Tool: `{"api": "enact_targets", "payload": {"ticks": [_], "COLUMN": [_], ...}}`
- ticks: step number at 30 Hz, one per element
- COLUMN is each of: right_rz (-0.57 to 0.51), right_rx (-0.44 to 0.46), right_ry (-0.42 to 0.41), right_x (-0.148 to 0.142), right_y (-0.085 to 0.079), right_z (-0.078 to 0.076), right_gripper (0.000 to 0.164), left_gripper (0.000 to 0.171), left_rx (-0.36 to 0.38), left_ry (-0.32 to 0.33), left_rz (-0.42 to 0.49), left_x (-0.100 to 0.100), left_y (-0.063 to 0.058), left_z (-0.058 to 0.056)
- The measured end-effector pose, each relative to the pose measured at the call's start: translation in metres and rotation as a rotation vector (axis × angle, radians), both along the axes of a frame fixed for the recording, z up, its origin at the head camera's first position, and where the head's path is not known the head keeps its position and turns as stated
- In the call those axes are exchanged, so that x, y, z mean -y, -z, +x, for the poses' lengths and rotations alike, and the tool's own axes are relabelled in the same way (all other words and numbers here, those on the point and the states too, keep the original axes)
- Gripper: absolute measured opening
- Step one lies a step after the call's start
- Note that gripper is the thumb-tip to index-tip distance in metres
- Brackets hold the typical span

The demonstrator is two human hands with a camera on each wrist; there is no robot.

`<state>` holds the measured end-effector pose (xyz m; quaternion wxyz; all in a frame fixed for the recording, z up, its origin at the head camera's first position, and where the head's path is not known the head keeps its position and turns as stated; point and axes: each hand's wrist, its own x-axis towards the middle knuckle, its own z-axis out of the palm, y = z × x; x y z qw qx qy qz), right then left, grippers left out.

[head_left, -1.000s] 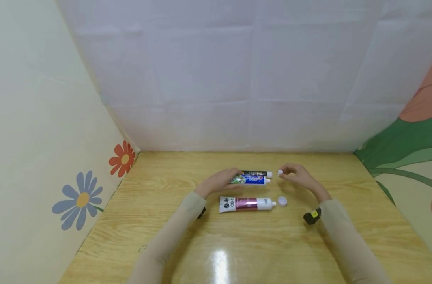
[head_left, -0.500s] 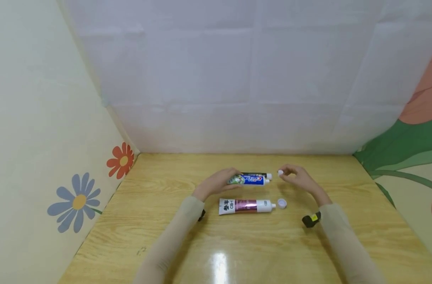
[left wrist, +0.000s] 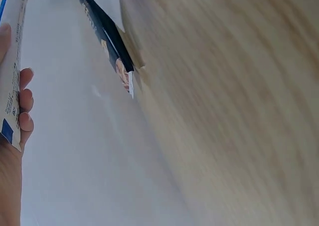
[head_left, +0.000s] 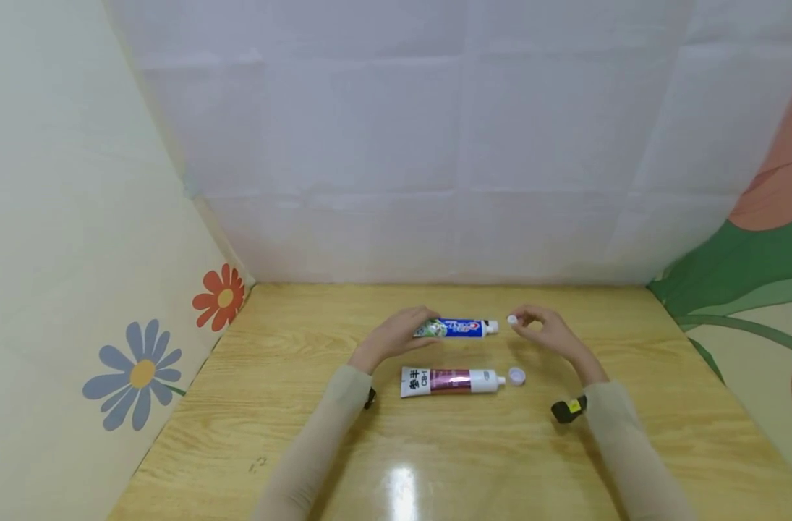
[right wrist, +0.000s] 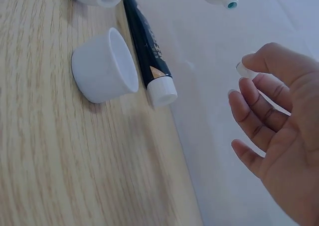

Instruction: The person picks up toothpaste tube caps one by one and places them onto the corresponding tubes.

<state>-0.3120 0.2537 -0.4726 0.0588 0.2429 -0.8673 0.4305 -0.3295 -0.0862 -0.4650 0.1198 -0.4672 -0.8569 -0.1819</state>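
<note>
My left hand [head_left: 396,334] grips the tail end of a blue, green and white toothpaste tube [head_left: 461,328], its bare nozzle pointing right. In the left wrist view the tube [left wrist: 12,61] lies between thumb and curled fingers, raised off the table. A small white cap [head_left: 512,320] is pinched between thumb and fingertips of my right hand [head_left: 548,333], apart from the nozzle. In the right wrist view the held tube's open nozzle [right wrist: 231,2] shows at the top, with the cap [right wrist: 245,70] partly hidden by the thumb.
A pink and white toothpaste tube [head_left: 448,380] lies nearer on the wooden table [head_left: 435,449], uncapped. Its wide white cap [head_left: 516,375] sits beside the nozzle. A black toothpaste tube [right wrist: 144,41] with its cap on lies behind. A white sheet [head_left: 396,145] hangs at the back.
The held toothpaste tube has risen slightly and now covers most of the black tube in the head view. The right hand keeps its pinch on the cap, almost in place.
</note>
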Motion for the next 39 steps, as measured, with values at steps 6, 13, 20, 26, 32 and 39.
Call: {"api": "enact_targets", "payload": {"ticks": [6, 13, 20, 26, 32, 39], "right_rz": [0.001, 0.018, 0.008, -0.01, -0.043, -0.046], "right_rx": [0.007, -0.009, -0.023, -0.005, -0.063, -0.102], "right_ry": [0.008, 0.031, 0.045, 0.078, 0.065, 0.053], "right_x": [0.007, 0.015, 0.006, 0.002, 0.004, 0.009], "right_y": [-0.015, -0.039, -0.017, -0.014, -0.017, -0.024], "right_z": [0.015, 0.033, 0.019, 0.019, 0.022, 0.027], "right_gripper": [0.023, 0.025, 0.023, 0.024, 0.019, 0.02], "left_gripper": [0.049, 0.049, 0.051, 0.048, 0.047, 0.046], "left_rx": [-0.039, -0.091, -0.178, -0.267, -0.327, -0.361], "left_ry": [0.008, 0.015, 0.026, 0.067, 0.091, 0.081], "left_rz": [0.033, 0.069, 0.085, 0.133, 0.158, 0.165], "left_x": [0.001, 0.003, 0.004, 0.004, 0.001, 0.0], "left_y": [-0.003, -0.007, -0.012, -0.016, -0.021, -0.026], "left_z": [0.003, 0.006, 0.01, 0.013, 0.018, 0.021]}}
